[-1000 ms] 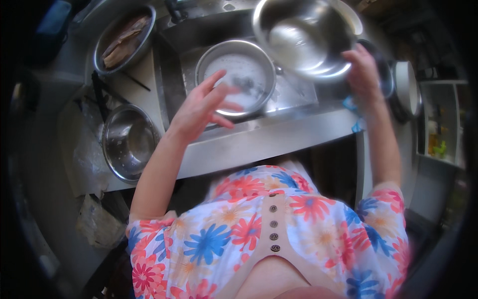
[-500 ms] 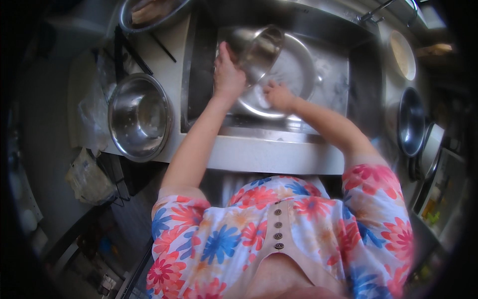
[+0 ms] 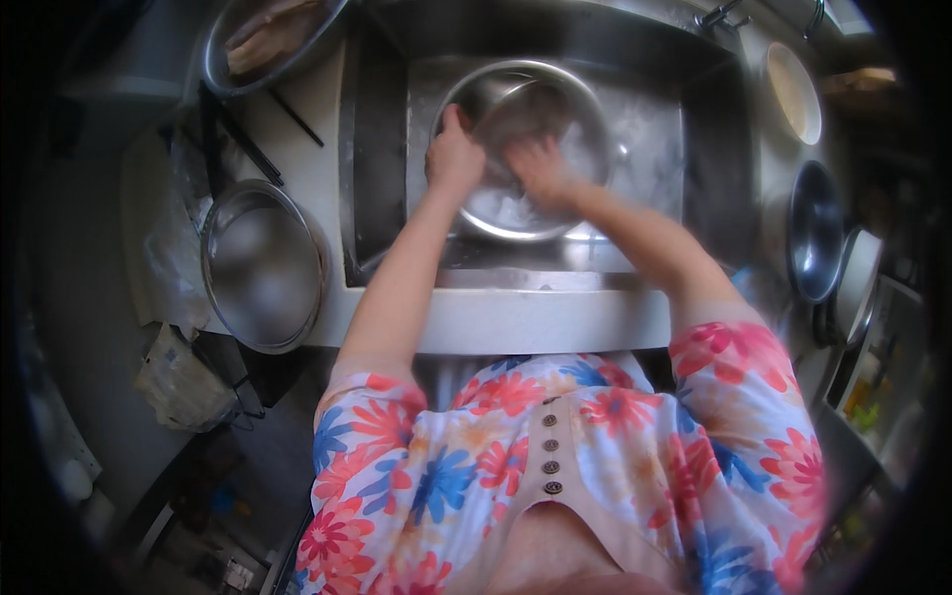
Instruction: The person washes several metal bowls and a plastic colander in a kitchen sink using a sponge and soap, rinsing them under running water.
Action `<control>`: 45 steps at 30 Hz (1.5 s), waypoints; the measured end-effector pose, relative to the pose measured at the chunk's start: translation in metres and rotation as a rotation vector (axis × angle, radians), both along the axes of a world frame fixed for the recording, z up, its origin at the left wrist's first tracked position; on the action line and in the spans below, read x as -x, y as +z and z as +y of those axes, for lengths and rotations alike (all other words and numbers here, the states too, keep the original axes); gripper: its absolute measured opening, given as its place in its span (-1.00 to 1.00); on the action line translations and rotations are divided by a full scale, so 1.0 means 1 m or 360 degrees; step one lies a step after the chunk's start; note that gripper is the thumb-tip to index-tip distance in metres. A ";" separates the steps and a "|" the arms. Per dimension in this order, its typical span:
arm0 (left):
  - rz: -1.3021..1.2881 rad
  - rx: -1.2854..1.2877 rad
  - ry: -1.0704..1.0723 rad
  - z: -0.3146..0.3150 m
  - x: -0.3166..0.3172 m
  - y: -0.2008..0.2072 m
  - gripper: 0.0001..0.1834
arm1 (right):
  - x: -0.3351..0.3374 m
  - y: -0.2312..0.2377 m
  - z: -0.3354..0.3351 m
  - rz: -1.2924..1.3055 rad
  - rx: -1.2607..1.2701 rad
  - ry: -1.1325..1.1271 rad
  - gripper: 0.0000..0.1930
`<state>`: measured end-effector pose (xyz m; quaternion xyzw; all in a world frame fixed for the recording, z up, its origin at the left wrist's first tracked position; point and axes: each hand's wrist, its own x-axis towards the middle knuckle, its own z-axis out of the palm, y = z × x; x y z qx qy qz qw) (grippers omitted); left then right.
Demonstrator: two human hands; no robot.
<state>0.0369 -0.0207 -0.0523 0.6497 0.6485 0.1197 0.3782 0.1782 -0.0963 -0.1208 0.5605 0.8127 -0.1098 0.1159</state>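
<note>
Steel sink: left fingers curled over bowl rim, right fingers spread inside.

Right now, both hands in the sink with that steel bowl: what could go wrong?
1. The left hand grips only the rim of the steel bowl while the right hand rubs inside; a wet rim could slip and bang the sink.
2. The right hand is motion-blurred, so water may splash onto the counter edge and the flowered dress.
</note>
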 end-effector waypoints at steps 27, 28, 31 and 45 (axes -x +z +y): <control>0.0271 0.0098 -0.0259 0.016 0.006 0.003 -0.43 | -0.008 0.071 0.009 0.0324 0.0379 0.0000 -0.71; 0.0375 -0.0094 -0.0506 0.012 0.010 0.010 -0.41 | -0.008 0.087 0.010 0.0444 0.0568 -0.0019 -0.68; 0.0189 -0.0327 -0.0719 0.010 0.024 0.008 -0.55 | -0.042 0.110 0.036 0.1055 0.0590 -0.0310 -0.71; -0.1266 0.0550 0.0282 0.014 0.027 0.012 -0.60 | -0.030 -0.011 0.025 0.1119 -0.0218 -0.1437 -0.61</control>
